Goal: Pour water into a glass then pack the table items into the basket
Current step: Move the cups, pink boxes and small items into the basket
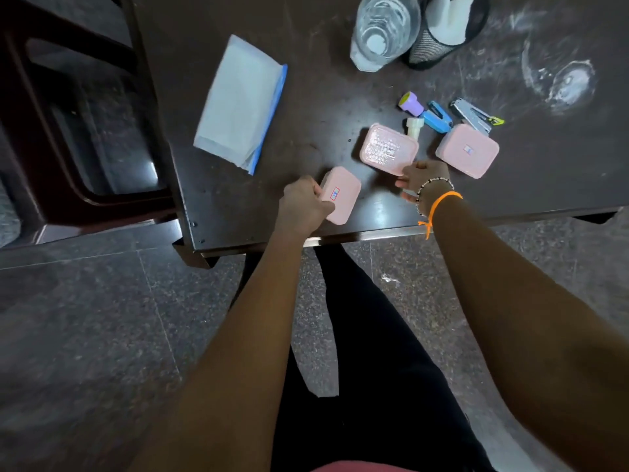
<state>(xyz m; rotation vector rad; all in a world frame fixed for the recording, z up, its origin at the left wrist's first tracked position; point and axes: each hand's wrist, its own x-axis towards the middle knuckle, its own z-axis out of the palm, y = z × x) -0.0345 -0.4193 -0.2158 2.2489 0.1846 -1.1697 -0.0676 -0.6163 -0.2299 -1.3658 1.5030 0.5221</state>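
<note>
- Pink plastic, three boxes of it, takes up the near part of the dark wooden table (238, 206): a small pink rectangular box with a red-and-blue label (342, 195) near the front edge, a pink box with a textured, bubbled top (388, 148) behind it, and a plain pink lidded box (468, 151) to the right.
- Left hand (304, 204) is clamped on the labelled box, fingers curled round its left end; the box looks tilted, one end lifted.
- Right hand (420, 178) rests at the near corner of the bubbled box, fingers curled; whether it grips the box or merely touches it I cannot tell.
- Behind the boxes lie a purple cap-shaped stamp (411, 103), a blue stapler (437, 118), a grey metal stapler (473, 115) and a small white cylinder (414, 128).
- Farther back stand a clear plastic water bottle (383, 28), a black mesh basket (439, 35) with something white inside, and, off to the right, a clear drinking glass (558, 76); a pale zip pouch with a blue edge (238, 103) lies at left.
- Judging by the hands, packing is in hand; whether the glass holds water is unclear.
- Next move likely calls for lifting the labelled box clear and carrying it past the bottle into the basket.
</note>
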